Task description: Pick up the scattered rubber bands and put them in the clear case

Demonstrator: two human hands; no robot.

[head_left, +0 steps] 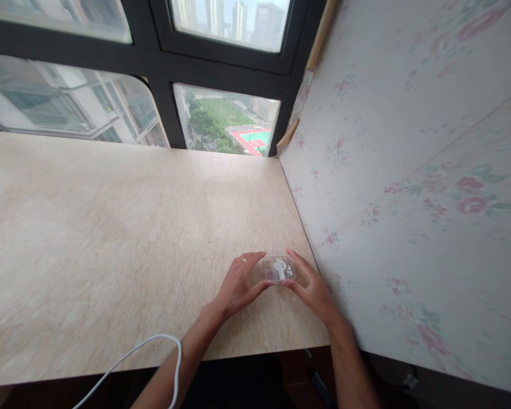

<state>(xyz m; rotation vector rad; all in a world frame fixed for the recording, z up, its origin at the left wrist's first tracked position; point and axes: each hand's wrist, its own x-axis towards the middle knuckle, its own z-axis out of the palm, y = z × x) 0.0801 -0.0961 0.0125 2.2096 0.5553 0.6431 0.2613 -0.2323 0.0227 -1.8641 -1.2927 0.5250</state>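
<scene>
A small clear plastic box (280,268) is between my two hands, over the right part of the marbled sill. Through its lid I make out white pieces and a few small round items, too small to name. My left hand (243,282) grips its left side, thumb at the near edge and fingers at the far edge. On the opposite side my right hand (312,286) holds it the same way. Whether the box rests on the surface or is lifted slightly, I cannot tell.
The beige marbled sill (111,238) stretches left and back to a dark window frame (225,65). A flowered wall (387,170) rises close to my right hand. Across my left forearm runs a white cable (132,355). The sill's front edge lies beneath my forearms.
</scene>
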